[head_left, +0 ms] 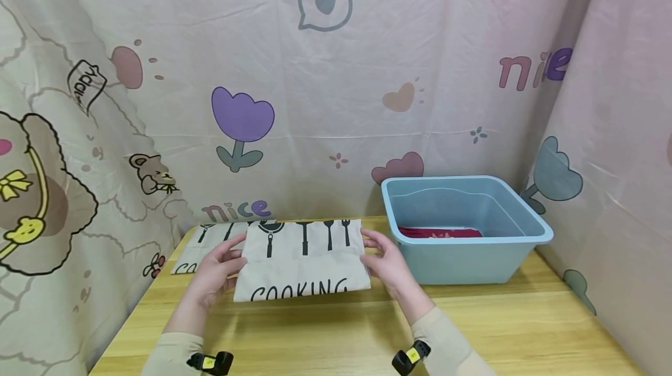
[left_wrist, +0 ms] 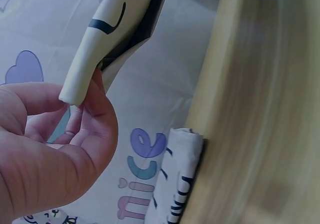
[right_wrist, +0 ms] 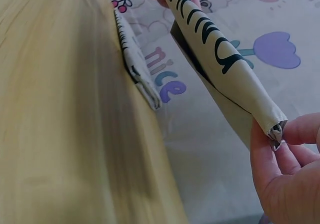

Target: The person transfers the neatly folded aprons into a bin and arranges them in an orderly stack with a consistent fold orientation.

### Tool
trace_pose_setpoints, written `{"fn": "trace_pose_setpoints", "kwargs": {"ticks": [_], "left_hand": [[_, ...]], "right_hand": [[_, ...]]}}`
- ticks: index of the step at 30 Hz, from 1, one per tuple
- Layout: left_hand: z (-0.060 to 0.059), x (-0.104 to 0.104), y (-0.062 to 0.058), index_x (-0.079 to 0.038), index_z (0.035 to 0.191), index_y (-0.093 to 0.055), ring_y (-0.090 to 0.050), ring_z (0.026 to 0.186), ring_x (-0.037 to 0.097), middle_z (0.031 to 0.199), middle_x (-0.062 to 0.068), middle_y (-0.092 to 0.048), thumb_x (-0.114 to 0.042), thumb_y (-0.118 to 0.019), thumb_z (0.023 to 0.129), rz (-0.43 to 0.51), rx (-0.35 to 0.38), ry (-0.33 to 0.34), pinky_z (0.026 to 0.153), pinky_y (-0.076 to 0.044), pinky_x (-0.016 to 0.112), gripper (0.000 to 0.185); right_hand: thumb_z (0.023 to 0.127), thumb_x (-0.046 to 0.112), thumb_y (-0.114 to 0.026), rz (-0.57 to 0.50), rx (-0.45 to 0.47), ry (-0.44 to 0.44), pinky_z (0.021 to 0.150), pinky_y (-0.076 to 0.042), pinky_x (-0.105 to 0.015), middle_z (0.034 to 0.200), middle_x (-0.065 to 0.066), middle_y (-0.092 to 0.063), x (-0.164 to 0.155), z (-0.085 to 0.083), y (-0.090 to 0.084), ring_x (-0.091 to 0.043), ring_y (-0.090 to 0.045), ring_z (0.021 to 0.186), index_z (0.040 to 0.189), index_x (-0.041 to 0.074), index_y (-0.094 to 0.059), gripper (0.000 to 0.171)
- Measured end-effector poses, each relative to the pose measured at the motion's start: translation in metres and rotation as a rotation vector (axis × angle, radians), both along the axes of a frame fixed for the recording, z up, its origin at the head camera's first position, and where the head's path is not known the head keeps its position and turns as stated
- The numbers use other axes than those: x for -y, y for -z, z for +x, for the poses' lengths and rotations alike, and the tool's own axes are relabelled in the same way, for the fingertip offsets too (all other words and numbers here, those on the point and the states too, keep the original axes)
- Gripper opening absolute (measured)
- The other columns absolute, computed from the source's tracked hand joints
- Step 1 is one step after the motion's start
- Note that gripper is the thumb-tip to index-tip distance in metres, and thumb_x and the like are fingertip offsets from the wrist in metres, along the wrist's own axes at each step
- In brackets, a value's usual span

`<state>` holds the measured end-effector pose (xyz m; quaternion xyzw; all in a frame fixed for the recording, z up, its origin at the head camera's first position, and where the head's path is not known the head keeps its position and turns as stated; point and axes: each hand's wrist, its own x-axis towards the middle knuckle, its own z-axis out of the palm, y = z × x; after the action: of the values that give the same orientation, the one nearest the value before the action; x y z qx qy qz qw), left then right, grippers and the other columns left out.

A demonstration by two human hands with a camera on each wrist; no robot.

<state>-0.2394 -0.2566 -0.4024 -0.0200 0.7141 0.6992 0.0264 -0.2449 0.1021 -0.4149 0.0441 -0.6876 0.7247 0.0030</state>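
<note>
A folded white cloth (head_left: 304, 265) printed with black utensils and the word COOKING hangs above the table between both hands. My left hand (head_left: 219, 266) pinches its left edge, thumb on one face and fingers behind, as the left wrist view shows. At the opposite edge my right hand (head_left: 387, 262) pinches it the same way; the folded layers (right_wrist: 275, 131) show at that end. Behind the left hand, a second folded cloth (head_left: 191, 252) with the same print lies flat on the table, partly covered by the held one in the head view.
A light blue plastic tub (head_left: 462, 262) stands at the back right of the wooden table (head_left: 472, 317), with a dark red cloth (head_left: 438, 232) inside. Printed curtains (head_left: 336, 73) enclose the back and both sides.
</note>
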Motion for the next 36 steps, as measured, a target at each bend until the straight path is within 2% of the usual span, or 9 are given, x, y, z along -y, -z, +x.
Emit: {"fn": "trace_pose_setpoints", "kwargs": {"ticks": [4,17,23,28,36], "left_hand": [[0.002,0.002,-0.009,-0.014,0.155,-0.033,-0.062,0.085,0.011,0.107,-0.001,-0.052,0.000,-0.057,0.097,-0.017,-0.026,0.003,0.072,-0.056,0.032,0.064],[0.004,0.003,-0.033,-0.019,0.147,-0.049,-0.063,0.081,0.008,0.099,-0.005,-0.060,0.001,-0.059,0.097,0.075,-0.156,0.029,0.066,-0.056,0.027,0.055],[0.007,-0.002,-0.041,-0.014,0.150,-0.043,-0.066,0.084,0.010,0.101,-0.006,-0.063,0.000,-0.059,0.097,0.083,-0.184,0.037,0.066,-0.058,0.029,0.057],[0.010,-0.012,-0.053,-0.009,0.153,-0.037,-0.067,0.084,0.010,0.102,-0.007,-0.065,0.001,-0.058,0.097,0.091,-0.198,0.024,0.068,-0.058,0.030,0.060],[0.010,-0.034,-0.075,-0.010,0.153,-0.036,-0.061,0.090,0.009,0.105,-0.006,-0.059,0.001,-0.058,0.097,0.052,-0.205,0.008,0.073,-0.056,0.029,0.062]], "right_hand": [[0.089,-0.011,-0.059,-0.005,-0.027,-0.005,0.074,-0.057,-0.037,0.125,-0.019,-0.055,0.001,0.000,-0.009,-0.025,-0.065,0.095,0.142,0.006,-0.051,0.057],[0.089,-0.011,-0.060,0.022,-0.111,-0.015,0.070,-0.054,-0.032,0.123,-0.017,-0.056,-0.002,0.005,-0.038,-0.023,-0.062,0.090,0.142,0.009,-0.053,0.058],[0.090,-0.009,-0.061,0.062,-0.159,-0.024,0.068,-0.051,-0.027,0.126,-0.018,-0.054,-0.009,0.008,-0.051,-0.022,-0.061,0.089,0.142,0.009,-0.052,0.056],[0.091,-0.007,-0.060,0.064,-0.184,-0.040,0.067,-0.048,-0.025,0.127,-0.018,-0.051,-0.019,0.010,-0.065,-0.019,-0.059,0.091,0.145,0.009,-0.049,0.058],[0.092,-0.006,-0.059,0.101,-0.225,-0.029,0.067,-0.047,-0.024,0.126,-0.018,-0.049,-0.041,0.010,-0.082,-0.019,-0.058,0.092,0.147,0.007,-0.046,0.057]]}}
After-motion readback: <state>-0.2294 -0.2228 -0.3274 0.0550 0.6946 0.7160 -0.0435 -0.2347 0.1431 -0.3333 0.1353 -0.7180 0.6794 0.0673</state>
